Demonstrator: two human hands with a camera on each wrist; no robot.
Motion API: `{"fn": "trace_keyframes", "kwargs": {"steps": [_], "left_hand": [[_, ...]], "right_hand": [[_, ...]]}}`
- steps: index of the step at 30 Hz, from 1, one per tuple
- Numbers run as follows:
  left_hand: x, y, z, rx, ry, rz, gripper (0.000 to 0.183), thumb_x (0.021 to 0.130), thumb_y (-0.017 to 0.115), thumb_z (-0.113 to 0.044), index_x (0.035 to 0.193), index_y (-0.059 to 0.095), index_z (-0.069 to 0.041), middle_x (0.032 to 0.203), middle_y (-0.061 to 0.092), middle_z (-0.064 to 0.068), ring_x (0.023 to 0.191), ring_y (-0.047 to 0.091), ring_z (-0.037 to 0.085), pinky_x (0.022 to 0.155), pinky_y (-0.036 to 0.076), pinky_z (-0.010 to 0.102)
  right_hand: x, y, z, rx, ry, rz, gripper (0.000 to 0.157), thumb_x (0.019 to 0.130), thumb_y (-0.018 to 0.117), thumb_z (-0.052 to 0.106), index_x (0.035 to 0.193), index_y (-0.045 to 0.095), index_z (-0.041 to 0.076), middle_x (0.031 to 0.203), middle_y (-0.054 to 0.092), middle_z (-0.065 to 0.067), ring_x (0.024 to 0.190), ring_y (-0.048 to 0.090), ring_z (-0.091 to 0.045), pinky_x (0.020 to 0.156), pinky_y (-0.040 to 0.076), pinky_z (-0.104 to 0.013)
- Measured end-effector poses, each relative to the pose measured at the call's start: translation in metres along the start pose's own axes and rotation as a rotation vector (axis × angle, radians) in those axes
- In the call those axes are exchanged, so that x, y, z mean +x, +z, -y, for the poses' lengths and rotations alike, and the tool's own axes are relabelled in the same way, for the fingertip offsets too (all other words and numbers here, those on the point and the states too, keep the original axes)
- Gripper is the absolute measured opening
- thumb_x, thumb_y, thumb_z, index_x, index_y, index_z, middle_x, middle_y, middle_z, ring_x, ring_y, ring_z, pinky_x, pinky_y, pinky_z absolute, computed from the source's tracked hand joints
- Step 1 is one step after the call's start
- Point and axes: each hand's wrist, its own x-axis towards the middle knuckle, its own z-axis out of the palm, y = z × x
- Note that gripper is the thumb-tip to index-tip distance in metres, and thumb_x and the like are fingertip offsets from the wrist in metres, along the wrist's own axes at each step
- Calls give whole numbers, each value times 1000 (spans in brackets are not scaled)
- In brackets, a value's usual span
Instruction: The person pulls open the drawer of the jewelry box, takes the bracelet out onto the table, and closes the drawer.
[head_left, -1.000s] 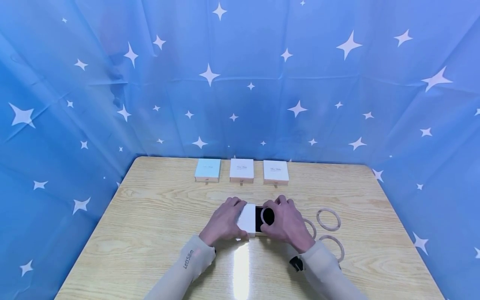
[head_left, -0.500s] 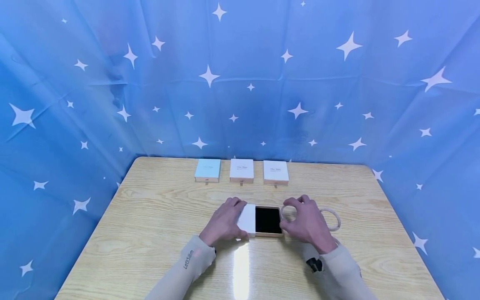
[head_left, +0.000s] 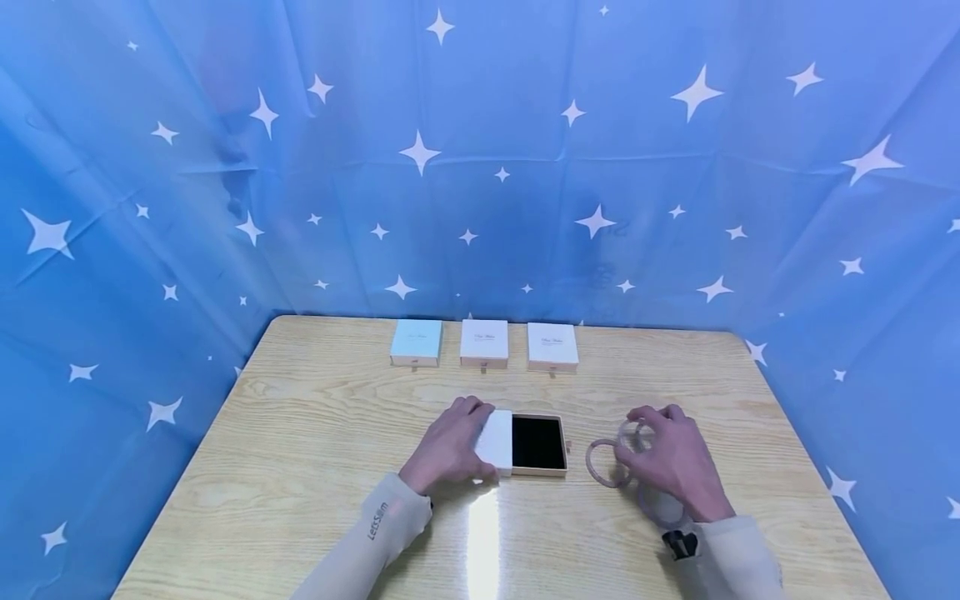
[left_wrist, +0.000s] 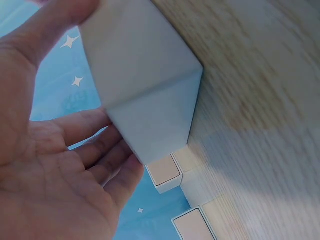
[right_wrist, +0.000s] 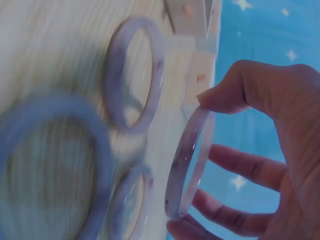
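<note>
My left hand grips a small white drawer box by its outer sleeve, thumb at the near side and fingers at the far side. The box's tray, lined in black, is slid partly out to the right. In the left wrist view the white sleeve lies between thumb and fingers. Farther right, my right hand pinches a pale lilac bangle between thumb and fingers. Under and around that hand, several similar bangles lie on the table, such as one bangle on its left; the hand partly hides others.
Along the table's back edge stand a light blue box and two white boxes, one in the middle and one at the right. Behind the wooden table hangs a blue star-patterned curtain.
My right hand has moved from over the black-lined tray to the right, carrying the bangle, and is now among the other bangles. My left hand has stayed on the box.
</note>
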Motion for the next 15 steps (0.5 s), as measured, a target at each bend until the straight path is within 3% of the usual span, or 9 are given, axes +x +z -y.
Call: {"fn": "trace_keyframes", "kwargs": {"steps": [15], "left_hand": [[0, 0, -1, 6, -4, 5, 99, 67, 93, -46, 150, 49, -13, 142, 56, 2, 128, 51, 20, 108, 49, 40]], "right_hand": [[-20, -23, -62, -44, 102, 58, 59, 80, 82, 45, 126, 68, 10, 116, 61, -30, 97, 61, -41, 62, 51, -42]]}}
